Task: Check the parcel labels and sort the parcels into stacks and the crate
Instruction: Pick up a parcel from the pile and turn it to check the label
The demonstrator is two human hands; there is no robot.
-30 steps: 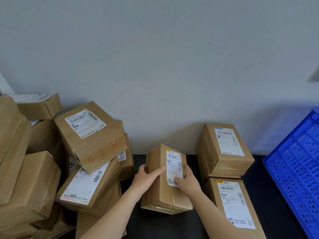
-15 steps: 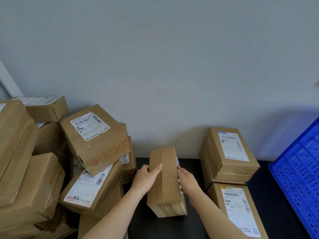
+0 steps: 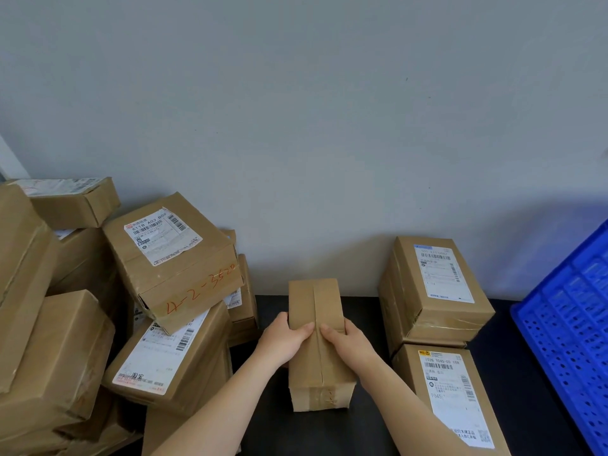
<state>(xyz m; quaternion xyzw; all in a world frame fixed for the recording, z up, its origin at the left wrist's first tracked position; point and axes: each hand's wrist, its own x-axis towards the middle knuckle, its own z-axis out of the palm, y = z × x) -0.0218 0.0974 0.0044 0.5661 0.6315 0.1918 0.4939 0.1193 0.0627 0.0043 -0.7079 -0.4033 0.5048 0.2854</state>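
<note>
Between two groups of boxes, on the black table (image 3: pixel 329 432), a plain brown parcel (image 3: pixel 320 370) is being held lengthwise with its taped seam turned up. It is being clamped from both sides: the left hand (image 3: pixel 284 339) is being curled over its left edge and the right hand (image 3: pixel 348 340) over its right, fingertips lying close together at the seam. At the left, a loose pile of parcels (image 3: pixel 98 324) is being topped by a tilted red-marked box (image 3: pixel 174 258). At the right, a labelled stack (image 3: pixel 437 291) is being flanked by a front parcel (image 3: pixel 450 399) and a blue crate (image 3: pixel 566 340).
</note>
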